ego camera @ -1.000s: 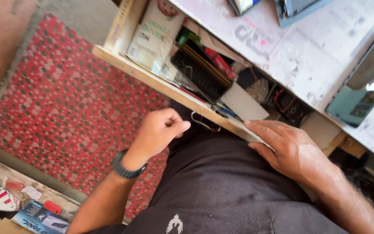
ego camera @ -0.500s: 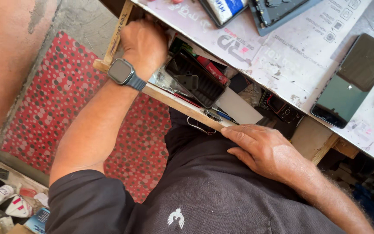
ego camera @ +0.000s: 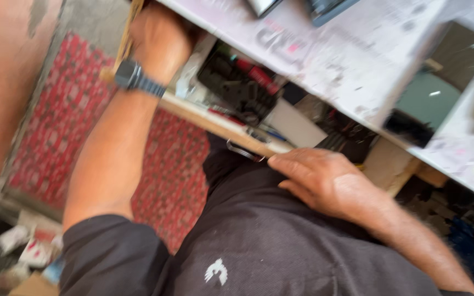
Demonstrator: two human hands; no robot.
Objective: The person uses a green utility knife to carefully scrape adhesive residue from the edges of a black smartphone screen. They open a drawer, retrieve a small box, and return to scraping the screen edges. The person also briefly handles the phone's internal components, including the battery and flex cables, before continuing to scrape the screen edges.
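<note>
Left hand deep in the open drawer, right hand resting at its front edge.

The left hand (ego camera: 163, 41), a dark watch (ego camera: 133, 77) on its wrist, reaches into the far left corner of the wooden drawer (ego camera: 220, 123) under the table (ego camera: 357, 60); blur and the table edge hide its fingers, so I cannot tell whether they grip anything. The right hand (ego camera: 330, 181) lies flat and empty, fingers together, on the drawer's front rail beside a metal ring handle (ego camera: 243, 152). Judged from here, the crowded tools (ego camera: 237, 87) could snag or spill if the left hand pulls back blindly, and a phone (ego camera: 423, 104) near the table's front edge could be knocked off.
</note>
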